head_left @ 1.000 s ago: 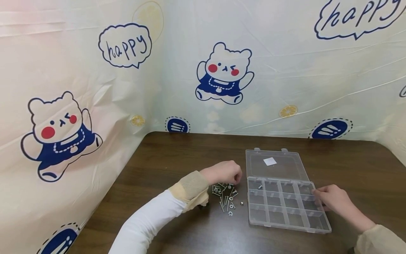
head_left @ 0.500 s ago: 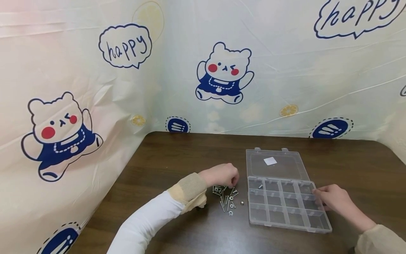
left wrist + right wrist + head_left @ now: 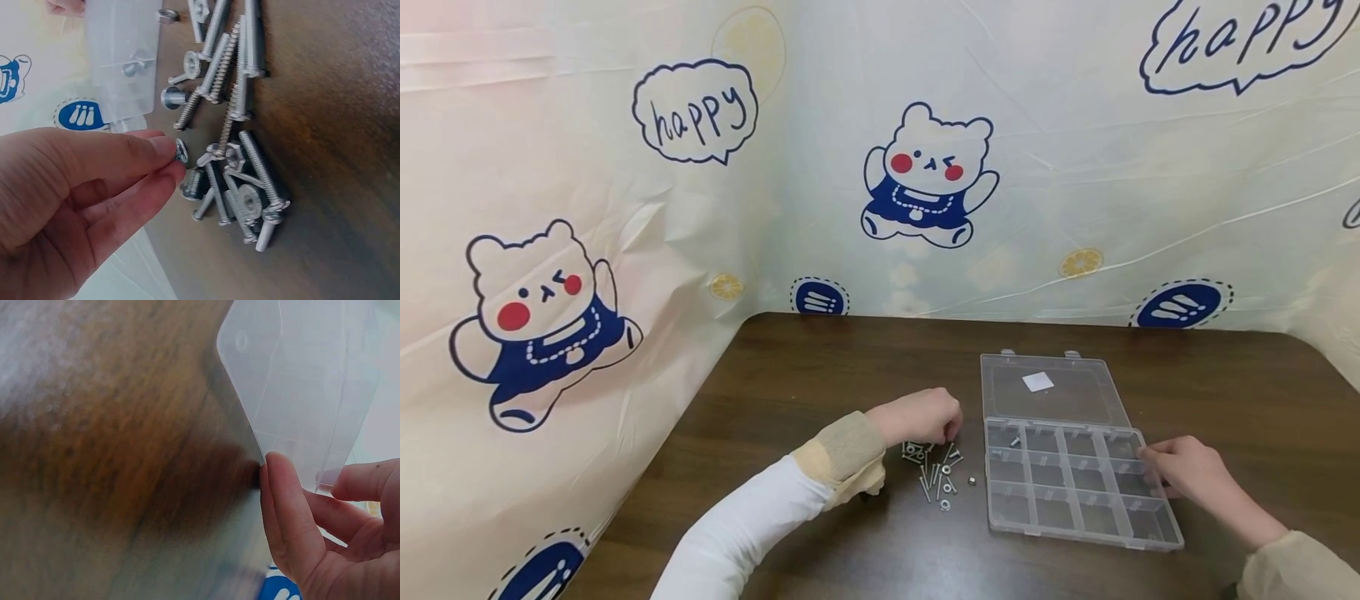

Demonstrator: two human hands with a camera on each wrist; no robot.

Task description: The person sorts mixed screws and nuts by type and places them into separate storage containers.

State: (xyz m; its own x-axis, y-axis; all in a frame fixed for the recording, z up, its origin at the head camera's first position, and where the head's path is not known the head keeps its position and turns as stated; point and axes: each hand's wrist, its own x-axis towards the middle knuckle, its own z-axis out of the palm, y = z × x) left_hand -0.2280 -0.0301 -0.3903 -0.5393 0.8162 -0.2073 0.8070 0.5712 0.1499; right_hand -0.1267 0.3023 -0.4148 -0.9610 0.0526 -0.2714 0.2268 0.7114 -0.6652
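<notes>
Over the far side of a pile of screws, nuts and washers point(image 3: 934, 479), my left hand point(image 3: 921, 415) reaches down with bent fingers. In the left wrist view its thumb and forefinger pinch a small shiny metal piece point(image 3: 181, 151) with a round, flat end; the rest of it is hidden by the fingertips. My right hand point(image 3: 1191, 475) holds the right side of a clear compartment box point(image 3: 1078, 500), thumb at the wall and fingers along the lower edge point(image 3: 275, 487). A short screw point(image 3: 1016, 442) lies in the box's back left compartment.
The box's lid point(image 3: 1060, 400) lies folded back behind it, with a small white square point(image 3: 1038, 382) on it. One nut point(image 3: 972, 481) lies between pile and box on the dark wooden table point(image 3: 820, 358). A printed curtain point(image 3: 1037, 208) hangs behind the table.
My left hand has shifted slightly left and toward the near side, away from the box, and covers more of the pile's far part. My right hand and the box have stayed put.
</notes>
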